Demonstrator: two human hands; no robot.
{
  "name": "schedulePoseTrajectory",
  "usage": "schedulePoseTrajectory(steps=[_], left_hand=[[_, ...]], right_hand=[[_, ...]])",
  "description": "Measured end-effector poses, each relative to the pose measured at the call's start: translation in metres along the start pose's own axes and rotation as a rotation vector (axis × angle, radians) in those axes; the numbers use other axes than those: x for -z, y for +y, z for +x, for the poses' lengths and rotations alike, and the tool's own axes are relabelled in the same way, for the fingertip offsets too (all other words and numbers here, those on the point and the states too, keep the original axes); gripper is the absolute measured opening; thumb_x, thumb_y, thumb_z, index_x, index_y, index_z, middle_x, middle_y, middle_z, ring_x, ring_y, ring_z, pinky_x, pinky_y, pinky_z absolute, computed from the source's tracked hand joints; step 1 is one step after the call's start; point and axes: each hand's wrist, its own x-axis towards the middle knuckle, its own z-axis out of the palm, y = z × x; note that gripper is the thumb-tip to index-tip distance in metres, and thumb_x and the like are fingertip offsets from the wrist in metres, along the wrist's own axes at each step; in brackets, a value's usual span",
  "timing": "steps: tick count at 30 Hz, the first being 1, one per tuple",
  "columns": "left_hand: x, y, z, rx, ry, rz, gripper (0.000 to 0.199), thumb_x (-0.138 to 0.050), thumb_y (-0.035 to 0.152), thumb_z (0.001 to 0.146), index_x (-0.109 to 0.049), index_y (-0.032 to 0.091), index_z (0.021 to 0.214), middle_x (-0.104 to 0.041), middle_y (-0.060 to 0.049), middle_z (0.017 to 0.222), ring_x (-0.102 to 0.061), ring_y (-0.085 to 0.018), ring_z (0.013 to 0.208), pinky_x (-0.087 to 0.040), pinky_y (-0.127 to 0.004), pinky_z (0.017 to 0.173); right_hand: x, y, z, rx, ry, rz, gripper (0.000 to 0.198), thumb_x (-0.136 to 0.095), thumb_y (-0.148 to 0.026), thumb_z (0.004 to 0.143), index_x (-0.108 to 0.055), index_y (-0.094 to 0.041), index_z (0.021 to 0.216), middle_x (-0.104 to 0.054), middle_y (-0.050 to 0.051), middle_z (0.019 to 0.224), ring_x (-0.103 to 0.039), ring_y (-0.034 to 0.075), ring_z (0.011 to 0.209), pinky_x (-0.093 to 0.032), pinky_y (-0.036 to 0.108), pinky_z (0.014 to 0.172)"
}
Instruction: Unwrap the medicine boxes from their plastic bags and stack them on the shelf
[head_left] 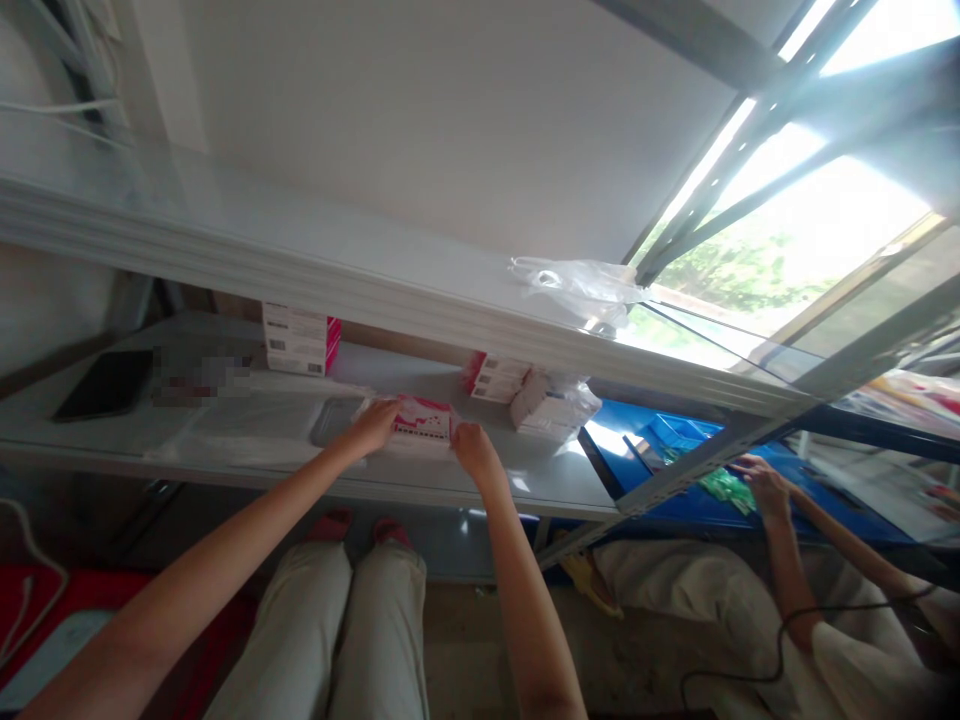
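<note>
Between my two hands is a small pink and white box (pixel 422 418), held over the lower shelf (pixel 555 470). My left hand (pixel 377 424) grips its left end, with the fingers closed. At the right end my right hand (pixel 470 445) is closed on the box's edge. A clear plastic tray (pixel 330 420) lies beside my left hand. Behind it stand stacked white and pink boxes (pixel 296 340). More such boxes (pixel 499 378) sit to the right, next to a plastic-wrapped white pack (pixel 551 405).
An upper shelf (pixel 315 240) runs across above my hands, with a crumpled clear bag (pixel 577 285) on it. A dark flat tablet-like thing (pixel 105 384) lies far left. At right, a metal post (pixel 675 465) stands before a co-worker's hands (pixel 765 488), over blue trays (pixel 675 435) and green pieces.
</note>
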Motion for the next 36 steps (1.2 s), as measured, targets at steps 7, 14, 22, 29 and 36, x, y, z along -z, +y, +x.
schedulePoseTrajectory(steps=[7, 14, 22, 29, 36], left_hand=[[-0.009, 0.003, 0.023, 0.154, -0.015, -0.146, 0.036, -0.040, 0.037, 0.088, -0.059, 0.015, 0.110, -0.066, -0.012, 0.110, -0.061, -0.023, 0.104, -0.044, -0.032, 0.090], [-0.035, -0.011, 0.040, 0.247, -0.014, -0.265, 0.044, -0.039, 0.048, 0.087, -0.055, 0.017, 0.114, -0.061, -0.012, 0.121, -0.053, -0.024, 0.117, -0.038, -0.034, 0.099], [-0.047, -0.027, 0.038, 0.236, 0.067, -0.531, 0.046, -0.029, 0.046, 0.089, -0.058, 0.018, 0.111, -0.061, -0.011, 0.121, -0.051, -0.023, 0.118, -0.035, -0.034, 0.103], [-0.058, -0.028, 0.029, 0.390, 0.108, -0.904, 0.044, -0.045, 0.038, 0.082, -0.052, 0.021, 0.121, -0.045, -0.011, 0.140, -0.040, -0.023, 0.131, -0.036, -0.036, 0.103], [-0.060, -0.013, 0.017, 0.309, 0.196, -0.896, 0.048, -0.067, 0.038, 0.067, -0.052, 0.017, 0.108, -0.060, -0.011, 0.113, -0.057, -0.024, 0.106, -0.043, -0.039, 0.096]], right_hand=[[-0.016, 0.007, 0.027, -0.016, 0.205, 0.367, 0.032, -0.039, -0.005, 0.084, -0.059, -0.012, 0.107, -0.065, 0.011, 0.106, -0.058, 0.019, 0.101, -0.044, 0.030, 0.091], [-0.065, 0.012, 0.056, 0.073, 0.306, 0.842, 0.044, -0.051, -0.016, 0.080, -0.050, -0.015, 0.125, -0.059, 0.011, 0.121, -0.052, 0.022, 0.114, -0.037, 0.039, 0.102], [-0.094, 0.029, 0.078, 0.012, 0.288, 1.088, 0.040, -0.056, -0.026, 0.079, -0.053, -0.020, 0.118, -0.061, 0.008, 0.111, -0.056, 0.022, 0.105, -0.045, 0.038, 0.093], [-0.093, 0.037, 0.068, 0.118, 0.121, 1.347, 0.050, -0.061, -0.034, 0.077, -0.051, -0.022, 0.124, -0.064, 0.007, 0.114, -0.060, 0.021, 0.103, -0.051, 0.035, 0.086], [-0.066, 0.034, 0.046, 0.263, -0.019, 1.512, 0.066, -0.075, -0.027, 0.062, -0.053, -0.024, 0.124, -0.062, 0.006, 0.120, -0.059, 0.023, 0.108, -0.050, 0.038, 0.089]])
